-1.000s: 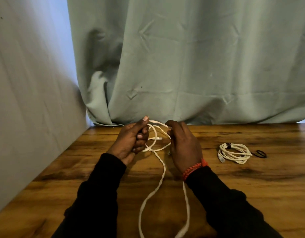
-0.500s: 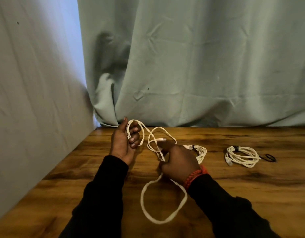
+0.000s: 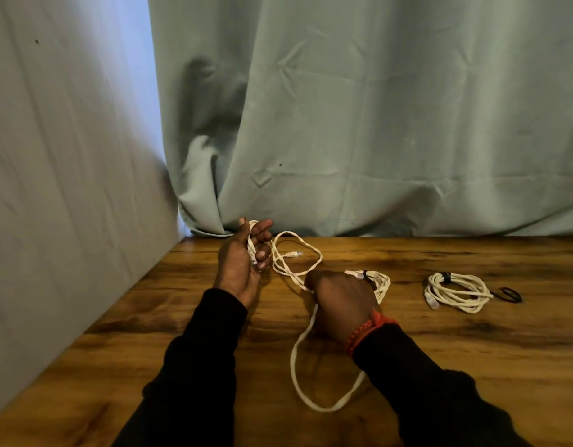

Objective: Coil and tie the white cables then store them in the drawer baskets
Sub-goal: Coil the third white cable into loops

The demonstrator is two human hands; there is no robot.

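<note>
Cable (image 3: 298, 275) coiling is mid-way here. Compared with half a second back, the left hand (image 3: 241, 269) has tipped its palm up more, so the plug end now lies down across the palm with the fingers (image 3: 262, 253) loosely curled round it, thumb up. The right hand (image 3: 340, 301) sits a touch lower and nearer the coil behind it, and the low loop hanging toward the near edge has narrowed a bit.

The loose cable runs from the left hand rightward in a loop over the worktop (image 3: 472, 366), then passes under the right hand, whose fingers are curled down over it and seem to pinch it, though the grip itself is hidden by the back of the hand. From there a long loop trails toward the person, its long axis running roughly near to far. A second plug tip points right inside the upper loop.

Count: three white cables in all. One loose in the hands, one coiled bundle (image 3: 378, 280) just behind the right hand and partly hidden, one tied bundle (image 3: 456, 291) well off to the right. One black tie (image 3: 509, 295) lies beside that last bundle. A red bracelet (image 3: 365, 330) is on the right wrist.
</note>
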